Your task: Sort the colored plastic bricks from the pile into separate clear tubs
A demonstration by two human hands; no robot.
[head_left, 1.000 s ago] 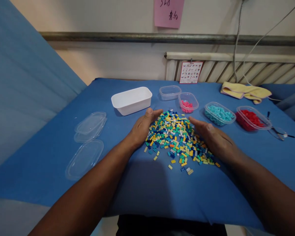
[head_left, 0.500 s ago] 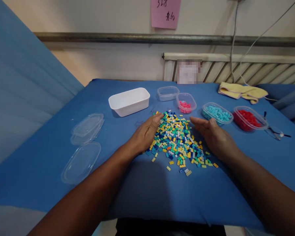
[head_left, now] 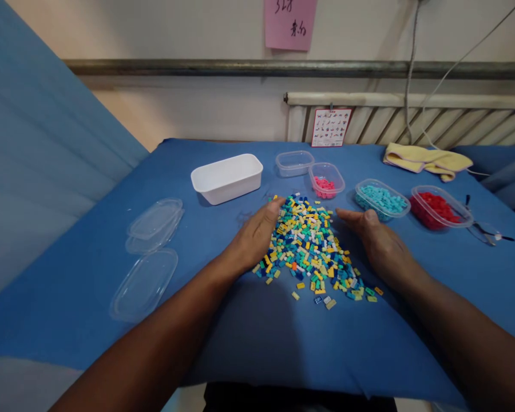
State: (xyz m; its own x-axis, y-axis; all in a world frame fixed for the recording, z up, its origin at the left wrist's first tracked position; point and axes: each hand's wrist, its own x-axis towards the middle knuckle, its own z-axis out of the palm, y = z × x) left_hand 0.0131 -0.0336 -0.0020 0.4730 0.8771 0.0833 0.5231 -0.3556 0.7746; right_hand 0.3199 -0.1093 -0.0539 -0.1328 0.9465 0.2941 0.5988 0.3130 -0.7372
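A heap of small mixed building bricks [head_left: 309,240], yellow, green, blue, teal and white, lies on the blue table cover [head_left: 244,326]. My left hand [head_left: 257,234] stands on edge against the heap's left side, fingers stretched forward and partly hidden behind the thumb side. On the right, my right hand [head_left: 377,243] is also on edge with fingers extended, a small gap between it and most of the bricks. Neither hand grips anything. A few loose bricks lie nearer to me, in front of the heap.
Behind the heap stand a white bin [head_left: 227,180], a clear tub [head_left: 294,165], and tubs of pink [head_left: 326,182], turquoise [head_left: 381,200] and red bricks [head_left: 440,209]. Clear lids [head_left: 143,286] lie left. Glasses [head_left: 484,233] and a yellow cloth [head_left: 427,161] are at right.
My left hand has pushed inward to the right, narrowing the heap on that side. My right hand has drawn slightly away from the bricks, leaving a gap.
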